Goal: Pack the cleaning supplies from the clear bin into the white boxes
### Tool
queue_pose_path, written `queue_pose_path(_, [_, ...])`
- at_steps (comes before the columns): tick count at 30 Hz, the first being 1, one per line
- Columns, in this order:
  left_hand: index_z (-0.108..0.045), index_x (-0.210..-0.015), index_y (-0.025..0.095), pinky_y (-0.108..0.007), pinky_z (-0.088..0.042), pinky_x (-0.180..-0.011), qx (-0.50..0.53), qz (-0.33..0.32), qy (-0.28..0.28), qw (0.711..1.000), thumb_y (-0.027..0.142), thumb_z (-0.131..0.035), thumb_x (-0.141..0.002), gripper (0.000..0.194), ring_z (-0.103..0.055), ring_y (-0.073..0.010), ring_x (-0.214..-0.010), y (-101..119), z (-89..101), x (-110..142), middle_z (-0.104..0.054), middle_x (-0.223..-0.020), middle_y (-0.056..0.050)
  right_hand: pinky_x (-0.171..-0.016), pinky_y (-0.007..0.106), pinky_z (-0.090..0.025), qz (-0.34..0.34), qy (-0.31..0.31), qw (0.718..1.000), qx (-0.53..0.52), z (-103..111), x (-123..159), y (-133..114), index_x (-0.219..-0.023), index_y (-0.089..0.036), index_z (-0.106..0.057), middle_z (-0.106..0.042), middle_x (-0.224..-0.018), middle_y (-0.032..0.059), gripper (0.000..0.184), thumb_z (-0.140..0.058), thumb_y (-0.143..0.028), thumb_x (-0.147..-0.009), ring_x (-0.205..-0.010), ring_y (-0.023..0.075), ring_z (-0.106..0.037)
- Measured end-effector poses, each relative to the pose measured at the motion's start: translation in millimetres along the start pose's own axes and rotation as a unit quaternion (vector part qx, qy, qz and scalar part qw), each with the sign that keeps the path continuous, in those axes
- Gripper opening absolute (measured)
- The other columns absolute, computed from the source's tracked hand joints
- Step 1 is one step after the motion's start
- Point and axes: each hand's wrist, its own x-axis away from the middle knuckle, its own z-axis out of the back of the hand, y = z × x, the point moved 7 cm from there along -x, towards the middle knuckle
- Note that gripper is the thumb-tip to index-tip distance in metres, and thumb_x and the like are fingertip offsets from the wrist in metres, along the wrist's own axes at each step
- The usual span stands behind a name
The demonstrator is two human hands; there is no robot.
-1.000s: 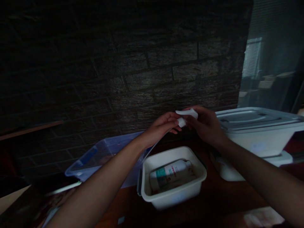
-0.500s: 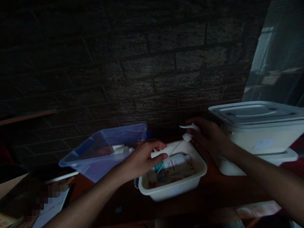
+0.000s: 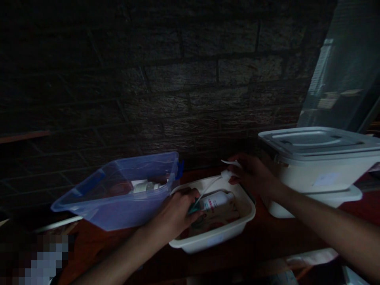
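My right hand (image 3: pixel 242 174) grips a white pump head (image 3: pixel 228 173) by its nozzle end, above the far right side of a white tub (image 3: pixel 219 237). Its thin dip tube (image 3: pixel 209 187) slants down to the left toward my left hand (image 3: pixel 178 209). In the tub lies a white bottle (image 3: pixel 218 199) on its side, with red and teal print and its uncapped neck pointing right. My left thumb and fingers close around the bottle's teal lower end, which they partly hide. Other contents under the bottle are too dark to make out.
Left of the tub stands a clear bluish bin (image 3: pixel 118 213) with a clear bottle (image 3: pixel 147 187) inside. At right, a lidded white container (image 3: pixel 323 170) rests on another white container (image 3: pixel 285 209). A dark stone wall (image 3: pixel 192 99) rises close behind.
My left hand has lowered from above the tub onto the bottle's lower end. My right hand, with the pump head, has shifted slightly left. The view has moved a little.
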Motion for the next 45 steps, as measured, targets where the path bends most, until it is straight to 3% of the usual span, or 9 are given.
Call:
queue_pose_path(4, [-0.066,-0.1,0.023,-0.036,-0.047,-0.08,-0.046,-0.003,0.035,0.998,0.025,-0.053,-0.099,0.013,-0.07,-0.0267,-0.094,-5.2,5.4,-6.4,-0.072,-0.104,-0.009,-0.066,0.031,-0.065,0.013,0.022,0.998,-0.049,9.0,-1.9,-1.8,-0.115,-0.019,-0.057,-0.069,-0.108,0.0076,0.037,-0.069,-0.046,-0.093,-0.076,0.018,-0.074])
queue_pose_path(9, [-0.069,-0.09,0.021,-0.032,-0.046,-0.076,-0.088,0.022,0.001,0.996,0.016,-0.048,-0.099,0.024,-0.071,-0.0229,-0.088,-11.3,-2.1,-13.7,-0.074,-0.099,-0.009,-0.064,0.026,-0.056,0.037,0.007,0.989,0.14,-6.0,4.7,5.1,-0.124,-0.021,-0.053,-0.074,-0.096,0.0052,0.024,-0.05,-0.036,-0.105,-0.077,0.0185,-0.075])
queue_pose_path(12, [-0.068,-0.083,0.02,-0.032,-0.044,-0.067,-0.108,0.044,-0.018,0.993,0.013,-0.046,-0.097,0.026,-0.072,-0.0231,-0.079,-12.5,-7.5,-17.1,-0.075,-0.089,-0.01,-0.067,0.027,-0.049,0.056,-0.018,0.981,0.187,-18.6,6.5,9.0,-0.123,-0.02,-0.055,-0.073,-0.085,0.0023,0.022,-0.052,-0.03,-0.103,-0.076,0.019,-0.072])
queue_pose_path(16, [-0.069,-0.094,0.019,-0.033,-0.045,-0.066,-0.116,0.057,-0.02,0.991,0.02,-0.052,-0.096,0.017,-0.072,-0.0268,-0.082,-13.8,-10.5,-17.9,-0.075,-0.091,-0.012,-0.071,0.028,-0.043,0.074,-0.038,0.967,0.239,-26.5,4.1,15.9,-0.122,-0.018,-0.059,-0.072,-0.098,0.0056,0.023,-0.054,-0.027,-0.101,-0.084,0.0201,-0.069])
queue_pose_path(23, [-0.07,-0.096,0.017,-0.032,-0.044,-0.066,-0.105,0.065,-0.026,0.992,0.019,-0.053,-0.095,0.017,-0.071,-0.0248,-0.082,-22.4,-13.5,-17.6,-0.074,-0.095,-0.012,-0.068,0.026,-0.033,0.077,-0.123,0.939,0.311,-28.6,3.1,8.1,-0.101,-0.017,-0.066,-0.067,-0.087,0.0025,0.011,-0.058,-0.021,-0.096,-0.076,0.0158,-0.059])
queue_pose_path(30, [-0.072,-0.087,0.02,-0.031,-0.043,-0.067,-0.06,0.019,-0.049,0.997,0.024,-0.048,-0.101,0.027,-0.069,-0.0201,-0.078,-2.2,-6.3,-10.1,-0.073,-0.087,-0.007,-0.061,0.023,-0.034,0.042,-0.245,0.91,0.331,-18.9,7.9,-2.7,-0.098,-0.017,-0.067,-0.065,-0.088,0.0019,0.016,-0.065,-0.031,-0.092,-0.076,0.0152,-0.057])
queue_pose_path(33, [-0.072,-0.089,0.022,-0.031,-0.044,-0.07,-0.035,0.006,-0.075,0.997,0.028,-0.052,-0.1,0.024,-0.068,-0.021,-0.082,0.1,-11.5,0.5,-0.071,-0.089,-0.006,-0.061,0.022,-0.037,0.017,-0.319,0.881,0.349,-30.8,15.2,-2.1,-0.106,-0.02,-0.07,-0.068,-0.099,0.0037,0.021,-0.067,-0.029,-0.088,-0.081,0.0168,-0.061])
queue_pose_path(39, [-0.071,-0.101,0.022,-0.031,-0.046,-0.074,-0.02,0.004,-0.085,0.996,0.031,-0.053,-0.099,0.02,-0.065,-0.0213,-0.089,-9.4,-21.8,8.0,-0.068,-0.1,-0.007,-0.058,0.026,-0.04,-0.012,-0.451,0.76,0.467,-73.7,28.2,1.4,-0.108,-0.015,-0.077,-0.075,-0.096,0.0103,0.031,-0.068,-0.035,-0.087,-0.076,0.0213,-0.067])
queue_pose_path(45, [-0.072,-0.11,0.025,-0.034,-0.047,-0.081,-0.015,0.003,-0.067,0.998,0.028,-0.059,-0.094,0.02,-0.065,-0.024,-0.094,-10.1,-17.8,0.6,-0.068,-0.104,-0.008,-0.064,0.029,-0.044,-0.006,-0.422,0.755,0.502,-81.1,20.0,-1.1,-0.109,-0.009,-0.078,-0.075,-0.097,0.0169,0.037,-0.074,-0.034,-0.083,-0.079,0.0257,-0.069])
